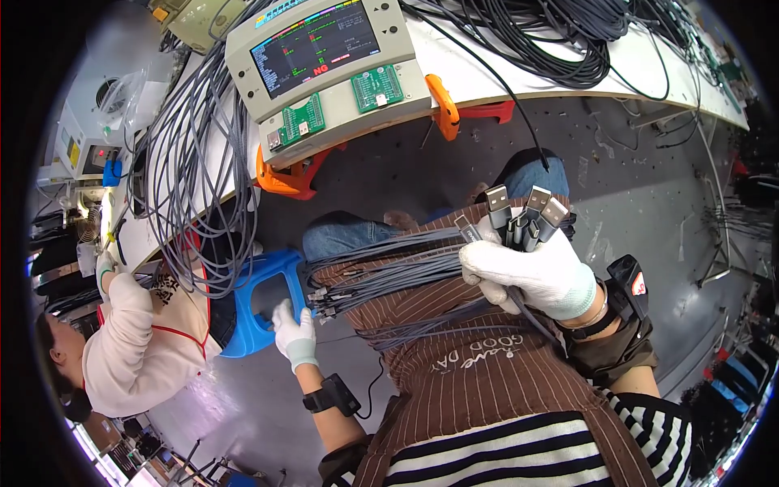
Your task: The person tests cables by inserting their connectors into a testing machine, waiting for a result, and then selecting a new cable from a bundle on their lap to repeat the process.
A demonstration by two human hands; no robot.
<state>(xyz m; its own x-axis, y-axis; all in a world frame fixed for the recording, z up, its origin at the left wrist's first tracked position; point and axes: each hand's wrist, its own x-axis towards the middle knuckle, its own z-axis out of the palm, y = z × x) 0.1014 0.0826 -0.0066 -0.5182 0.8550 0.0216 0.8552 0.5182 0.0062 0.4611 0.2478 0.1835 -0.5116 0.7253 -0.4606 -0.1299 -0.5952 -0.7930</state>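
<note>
While your right hand (531,272), in a white glove, is closed in a fist around a bundle of grey cables (389,272), the metal plug ends (523,213) stand fanned out above your knuckles, several silver connectors side by side. That bundle runs leftward from the fist across your lap, over the brown striped apron (479,381), and ends in a second cluster of small connectors (323,299) just beside the blue stool (264,296). Your left hand (295,334), also in a white glove, rests low at the stool's edge with its fingers (286,312) curled against the blue plastic; it has hold of no cable, and you cannot tell whether it grips the stool or merely touches it. Each wrist carries a black strap device. Above your knees, the white worktop (479,65) carries a beige tester unit (324,69) with a lit screen and two green socket boards on its front face, held up on orange clamps (442,104). More grey cable hangs in loops (191,170) over the worktop's left edge, and a dark coil (552,36) lies on its far side. At your left, a second person in a cream sleeve (134,341) sits at the same worktop, well apart from your hands.
</note>
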